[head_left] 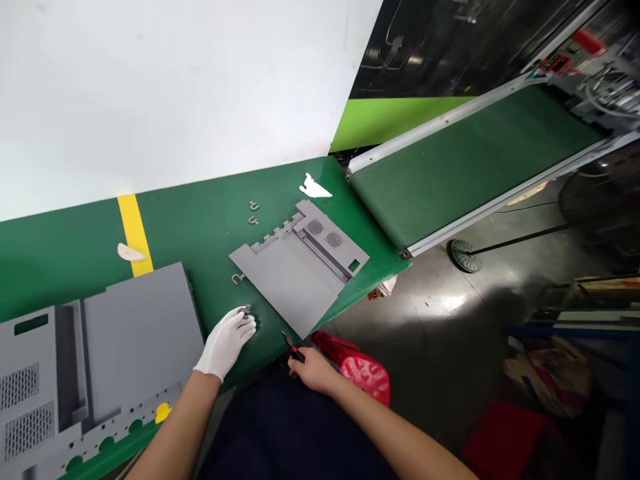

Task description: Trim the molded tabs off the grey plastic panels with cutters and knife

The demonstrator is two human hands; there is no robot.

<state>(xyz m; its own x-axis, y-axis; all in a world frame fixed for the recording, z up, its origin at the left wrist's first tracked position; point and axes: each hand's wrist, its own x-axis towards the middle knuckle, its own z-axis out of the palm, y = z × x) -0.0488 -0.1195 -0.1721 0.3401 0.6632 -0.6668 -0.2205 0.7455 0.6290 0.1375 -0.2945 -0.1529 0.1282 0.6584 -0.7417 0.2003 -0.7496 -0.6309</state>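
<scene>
My left hand (227, 341), in a white glove, is closed on a small grey plastic piece (247, 309) just above the green table. My bare right hand (313, 368) grips a pair of cutting pliers (288, 341) with red and black handles, jaws pointing up and left. Between and beyond the hands lies a flat grey plastic panel (295, 280) with two round grilles and a rectangular cutout. A hook-shaped grey piece (237, 278) rests by its left corner. Two similar grey pieces, one nearer (253, 220) and one farther (254, 205), sit farther back.
A second grey panel (143, 320) fills the table's left side. The green table (200, 220) bears a yellow stripe (134, 230) and a white pointed scrap (314, 187). A conveyor belt (475, 160) adjoins at right; a red stool (363, 373) stands below the near edge.
</scene>
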